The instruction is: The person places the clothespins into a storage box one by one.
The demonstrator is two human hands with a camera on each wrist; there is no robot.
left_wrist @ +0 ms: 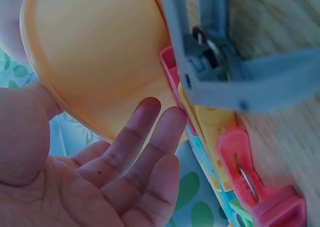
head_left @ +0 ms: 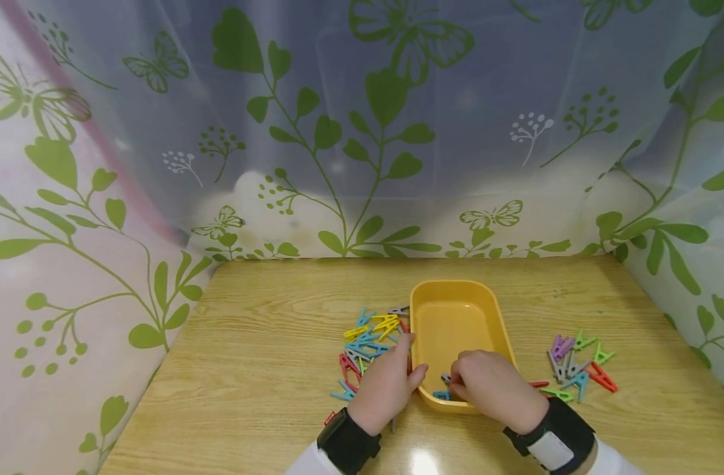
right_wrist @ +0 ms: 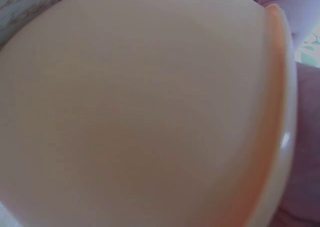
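A yellow plastic basin (head_left: pixel 457 316) stands on the table, and my left hand (head_left: pixel 391 379) holds its left rim, thumb over the edge and fingers along the outer wall. In the left wrist view those fingers (left_wrist: pixel 142 132) lie beside the basin wall, close to several clothespins. My right hand (head_left: pixel 486 382) reaches inside the near end with curled fingers, pinching a grey clothespin (head_left: pixel 446 378) that sticks out at the fingertips. A blue clothespin (head_left: pixel 441 396) lies just below it on the basin floor. The basin wall (right_wrist: pixel 130 97) hides most of the right hand's fingers in the right wrist view.
Left of the basin spreads a pile of mixed clothespins, among them yellow ones (head_left: pixel 387 323) and blue ones (head_left: pixel 370 346). A smaller group lies to the right, with a purple clothespin (head_left: pixel 562 346) and a red one (head_left: pixel 602 377). A patterned curtain (head_left: pixel 314 198) encloses the wooden table (head_left: pixel 261 356).
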